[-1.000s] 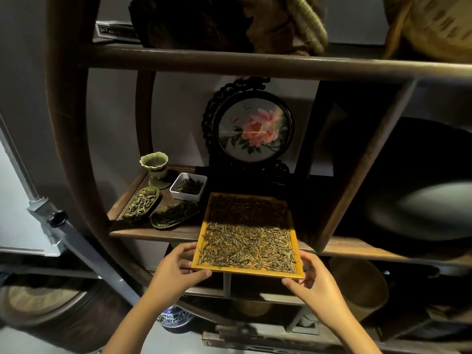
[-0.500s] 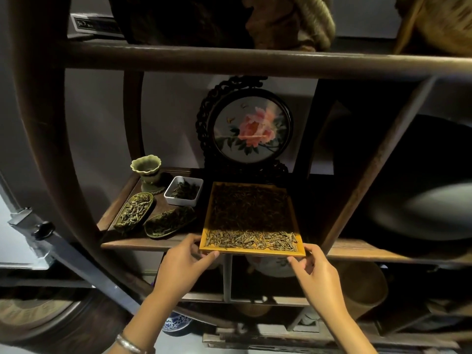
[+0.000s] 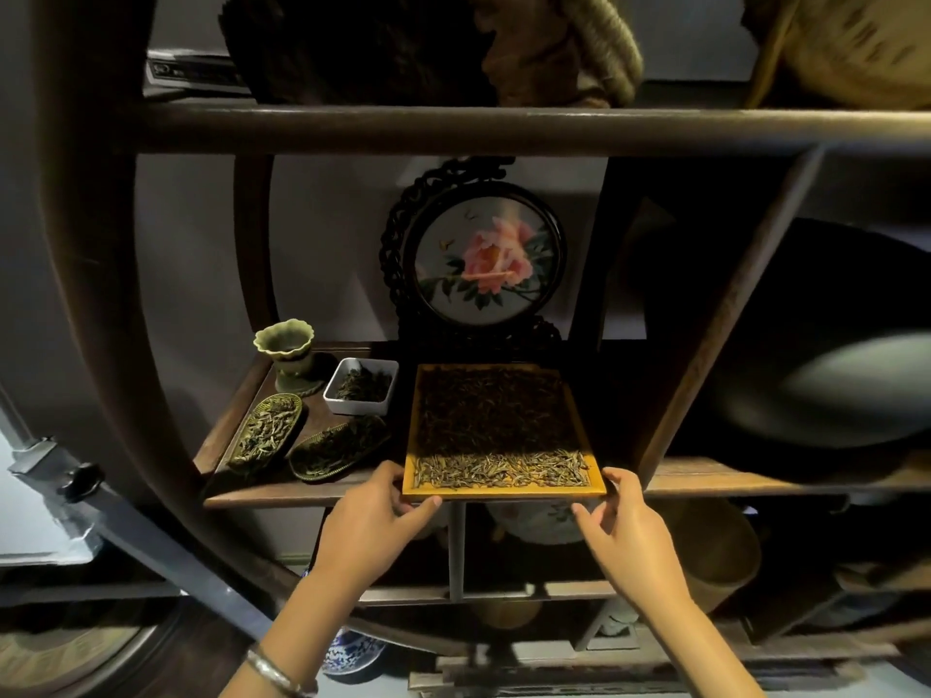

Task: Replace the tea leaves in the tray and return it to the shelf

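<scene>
Square yellow wooden tray (image 3: pixel 504 491) filled with dry tea leaves (image 3: pixel 499 468) sits on the dark wooden shelf board (image 3: pixel 302 493), its near edge overhanging the front lip, just before the round framed peony embroidery (image 3: pixel 486 262). Left hand (image 3: pixel 370 516) pinches the tray's near-left corner, thumb under. Right hand (image 3: pixel 622 521) touches the near-right corner with loosely curled fingers; a firm grip cannot be confirmed. White rectangular dish (image 3: pixel 361 386) stands left of the tray.
</scene>
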A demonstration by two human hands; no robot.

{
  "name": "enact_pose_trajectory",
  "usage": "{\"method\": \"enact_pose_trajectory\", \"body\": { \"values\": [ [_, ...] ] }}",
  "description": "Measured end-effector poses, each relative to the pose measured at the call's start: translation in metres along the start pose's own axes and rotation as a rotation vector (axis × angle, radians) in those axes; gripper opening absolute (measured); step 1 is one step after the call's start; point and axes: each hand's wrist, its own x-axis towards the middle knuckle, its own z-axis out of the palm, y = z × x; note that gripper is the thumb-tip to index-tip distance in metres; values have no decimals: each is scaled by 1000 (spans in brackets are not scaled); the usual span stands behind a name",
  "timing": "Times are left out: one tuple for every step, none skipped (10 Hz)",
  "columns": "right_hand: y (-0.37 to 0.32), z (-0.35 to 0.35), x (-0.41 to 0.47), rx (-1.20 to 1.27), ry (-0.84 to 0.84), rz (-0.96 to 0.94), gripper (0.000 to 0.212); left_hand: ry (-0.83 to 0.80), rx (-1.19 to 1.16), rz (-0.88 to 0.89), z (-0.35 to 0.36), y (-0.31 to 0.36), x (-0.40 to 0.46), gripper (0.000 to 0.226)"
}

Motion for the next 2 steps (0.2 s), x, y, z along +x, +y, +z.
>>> {"method": "enact_pose_trajectory", "body": {
  "values": [
    [-8,-10,-8,-43,27,20,57,-101,69,3,-10,6,-2,42],
    [-19,-26,-14,-52,63,-48,54,-137,170,11,-17,13,-7,50]
  ]
}}
